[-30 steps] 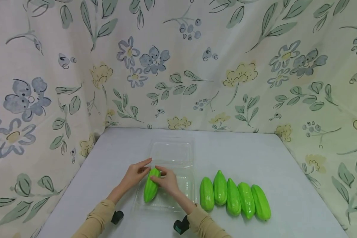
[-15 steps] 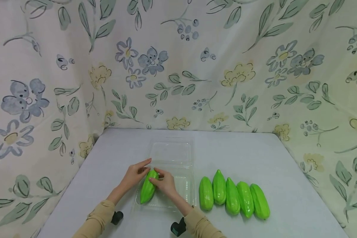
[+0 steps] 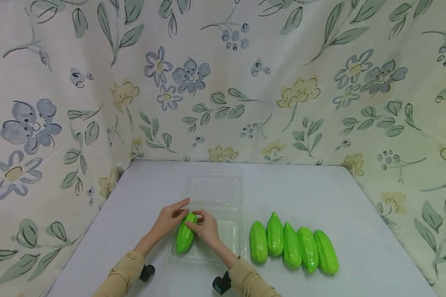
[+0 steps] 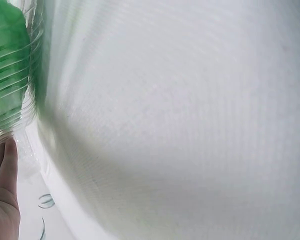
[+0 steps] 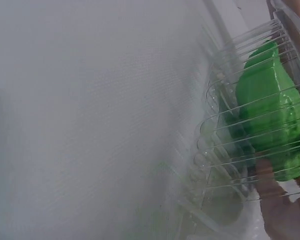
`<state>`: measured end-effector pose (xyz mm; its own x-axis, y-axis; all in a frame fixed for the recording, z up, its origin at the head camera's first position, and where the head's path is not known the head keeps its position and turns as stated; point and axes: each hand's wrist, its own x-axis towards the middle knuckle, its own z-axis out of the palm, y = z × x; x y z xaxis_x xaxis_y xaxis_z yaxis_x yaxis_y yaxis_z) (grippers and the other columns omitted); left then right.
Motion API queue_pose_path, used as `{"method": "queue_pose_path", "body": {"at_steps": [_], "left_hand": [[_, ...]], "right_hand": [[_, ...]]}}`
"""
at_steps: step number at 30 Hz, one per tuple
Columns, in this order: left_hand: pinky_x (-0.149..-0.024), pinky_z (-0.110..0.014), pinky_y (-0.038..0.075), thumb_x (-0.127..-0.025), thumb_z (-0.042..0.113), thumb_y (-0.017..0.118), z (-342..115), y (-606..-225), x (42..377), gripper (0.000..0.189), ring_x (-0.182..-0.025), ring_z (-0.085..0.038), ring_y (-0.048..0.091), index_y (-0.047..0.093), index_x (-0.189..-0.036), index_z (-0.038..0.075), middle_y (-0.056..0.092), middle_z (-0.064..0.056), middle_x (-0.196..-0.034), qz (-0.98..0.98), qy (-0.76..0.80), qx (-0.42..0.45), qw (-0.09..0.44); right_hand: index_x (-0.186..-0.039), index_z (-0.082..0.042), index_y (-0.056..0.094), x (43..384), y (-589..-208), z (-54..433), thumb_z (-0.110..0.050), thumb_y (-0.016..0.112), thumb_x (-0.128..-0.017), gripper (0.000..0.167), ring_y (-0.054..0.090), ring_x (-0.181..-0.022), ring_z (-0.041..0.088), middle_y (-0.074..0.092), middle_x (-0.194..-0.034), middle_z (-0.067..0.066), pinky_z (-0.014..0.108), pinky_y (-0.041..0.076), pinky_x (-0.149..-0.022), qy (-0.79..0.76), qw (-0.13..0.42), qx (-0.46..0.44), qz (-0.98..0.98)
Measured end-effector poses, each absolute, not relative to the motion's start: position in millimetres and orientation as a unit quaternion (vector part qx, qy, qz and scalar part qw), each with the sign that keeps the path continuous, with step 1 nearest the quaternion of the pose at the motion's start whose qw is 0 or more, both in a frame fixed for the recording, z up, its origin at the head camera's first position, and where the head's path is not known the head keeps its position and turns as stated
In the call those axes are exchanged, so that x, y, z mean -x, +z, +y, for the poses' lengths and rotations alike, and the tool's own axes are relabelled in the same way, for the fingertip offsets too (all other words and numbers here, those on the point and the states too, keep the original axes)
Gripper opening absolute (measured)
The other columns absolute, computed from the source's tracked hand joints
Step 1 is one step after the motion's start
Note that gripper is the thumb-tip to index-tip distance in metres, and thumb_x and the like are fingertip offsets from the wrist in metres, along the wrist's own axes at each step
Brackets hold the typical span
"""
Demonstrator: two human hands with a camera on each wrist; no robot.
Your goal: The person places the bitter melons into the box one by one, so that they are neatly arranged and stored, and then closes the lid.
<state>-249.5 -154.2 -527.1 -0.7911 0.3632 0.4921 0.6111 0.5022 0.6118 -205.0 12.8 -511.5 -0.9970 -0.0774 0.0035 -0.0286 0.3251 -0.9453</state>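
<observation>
Green ridged gourd [image 3: 185,238] in the clear plastic container [image 3: 230,237]: over the last second it has slipped a little to the left, the right hand [image 3: 207,229] travelling with it. Near end swung left first; over the last half second, hardly any movement. The left hand [image 3: 171,218] has kept roughly its place. My reading: a fine adjustment of position, with the gourd being settled along the container's left side and the placing of this piece close to done.

Where it lies: inside the container's base, left half, lengthwise near to far, slightly slanted, far end a touch to the right. Both wrist views show it through the ribbed clear wall. Whether its full length rests on the bottom, cannot tell.

Right hand, on the gourd's right side, pinches its far part between thumb and fingers. Left hand just left of the far end, thumb and forefinger spread, not gripping; its fingertips are at the ribbed wall in the left wrist view. Contact with the gourd itself, cannot tell.

Container lid [image 3: 214,191] lies folded back on the far side. Five more green gourds [image 3: 292,246] side by side on the counter [image 3: 293,187], right of the container, out of both hands, unchanged.
</observation>
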Motion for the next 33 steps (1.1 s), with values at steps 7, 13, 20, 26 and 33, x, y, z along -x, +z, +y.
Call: {"method": "queue_pose_path", "body": {"at_steps": [7,13,20,26,33], "left_hand": [[-0.076,-0.035,0.059,-0.087,0.001,0.065,-153.1,-525.9,247.7,0.04,-0.093,-0.03,0.07,0.058,-0.126,-0.004,0.061,-0.02,-0.125,-0.853,-0.423,0.276,0.133],[-0.077,-0.034,0.059,-0.09,0.006,0.064,-153.2,-524.9,247.3,0.041,-0.095,-0.029,0.069,0.057,-0.129,-0.001,0.06,-0.019,-0.127,-0.856,-0.426,0.269,0.117],[-0.078,-0.034,0.059,-0.089,0.005,0.064,-153.9,-525.1,247.4,0.041,-0.095,-0.029,0.069,0.057,-0.128,-0.003,0.06,-0.019,-0.127,-0.855,-0.427,0.271,0.114],[-0.077,-0.033,0.059,-0.089,0.004,0.064,-154.2,-525.2,246.4,0.041,-0.095,-0.028,0.069,0.057,-0.128,-0.003,0.061,-0.019,-0.127,-0.857,-0.422,0.272,0.115],[-0.076,-0.031,0.059,-0.089,0.003,0.064,-153.5,-522.6,245.9,0.04,-0.093,-0.029,0.07,0.057,-0.128,-0.004,0.061,-0.019,-0.126,-0.852,-0.422,0.283,0.125]], "right_hand": [[-0.114,-0.002,0.065,207.0,-512.8,10.5,-0.023,0.075,-0.081,0.041,0.068,-0.081,0.016,0.07,-0.1,0.015,0.019,0.055,-0.061,-0.558,0.011,0.037,0.829],[-0.113,-0.004,0.067,208.3,-513.1,8.4,-0.025,0.077,-0.08,0.041,0.067,-0.078,0.012,0.071,-0.096,0.011,0.016,0.052,-0.059,-0.536,0.0,0.031,0.843],[-0.114,-0.005,0.067,207.4,-512.6,7.7,-0.027,0.076,-0.081,0.041,0.067,-0.082,0.015,0.071,-0.102,0.011,0.018,0.052,-0.06,-0.53,0.004,0.029,0.847],[-0.114,-0.005,0.067,205.5,-509.9,9.5,-0.028,0.074,-0.082,0.04,0.067,-0.086,0.02,0.07,-0.107,0.012,0.019,0.053,-0.06,-0.526,0.003,0.036,0.85],[-0.117,-0.001,0.065,203.6,-506.1,12.8,-0.025,0.072,-0.084,0.041,0.068,-0.082,0.019,0.069,-0.103,0.02,0.018,0.054,-0.054,-0.555,0.006,0.051,0.83]]}}
